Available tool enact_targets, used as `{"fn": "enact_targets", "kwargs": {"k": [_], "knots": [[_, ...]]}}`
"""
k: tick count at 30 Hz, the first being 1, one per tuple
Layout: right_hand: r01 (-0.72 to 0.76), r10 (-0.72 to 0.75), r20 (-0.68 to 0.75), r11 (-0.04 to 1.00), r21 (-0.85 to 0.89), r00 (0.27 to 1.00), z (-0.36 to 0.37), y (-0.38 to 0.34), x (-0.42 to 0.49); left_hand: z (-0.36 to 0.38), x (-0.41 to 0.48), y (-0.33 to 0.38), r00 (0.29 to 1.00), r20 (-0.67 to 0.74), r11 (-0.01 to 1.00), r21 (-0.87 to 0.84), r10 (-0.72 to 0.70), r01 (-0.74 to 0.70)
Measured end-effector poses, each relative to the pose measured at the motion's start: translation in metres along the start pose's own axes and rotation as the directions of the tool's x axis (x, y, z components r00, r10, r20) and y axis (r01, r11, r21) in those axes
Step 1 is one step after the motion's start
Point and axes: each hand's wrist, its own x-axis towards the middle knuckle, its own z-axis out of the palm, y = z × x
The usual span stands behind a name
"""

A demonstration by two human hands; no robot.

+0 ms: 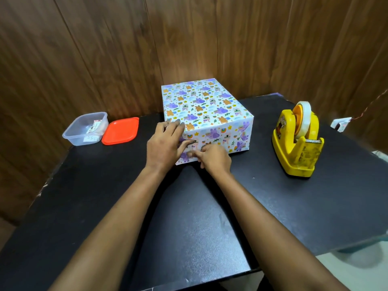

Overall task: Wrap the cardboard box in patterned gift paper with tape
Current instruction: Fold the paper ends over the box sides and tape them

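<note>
Pressing wrapped box (205,106): left hand (163,148) flat, right hand (214,158) grip unclear; tape dispenser (298,143) apart

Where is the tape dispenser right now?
Head view: the yellow tape dispenser stands on the right side of the black table, to the right of the wrapped box, untouched.

At mid-left a clear plastic container (85,129) sits on the black table (189,227) — an orange-red lid (120,131) lies flat just beside it, to its right. Wood-panelled walls (84,49) fill the upper frame; a small white fitting (341,123) shows at far right.
</note>
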Motion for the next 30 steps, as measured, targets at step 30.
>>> {"fn": "enact_targets", "kwargs": {"k": [30], "knots": [[-0.129, 0.12, 0.069, 0.983, 0.133, 0.99, -0.045, 0.035, 0.02, -0.021, 0.009, 0.009, 0.987, 0.139, 0.991, -0.099, -0.08, 0.094]]}}
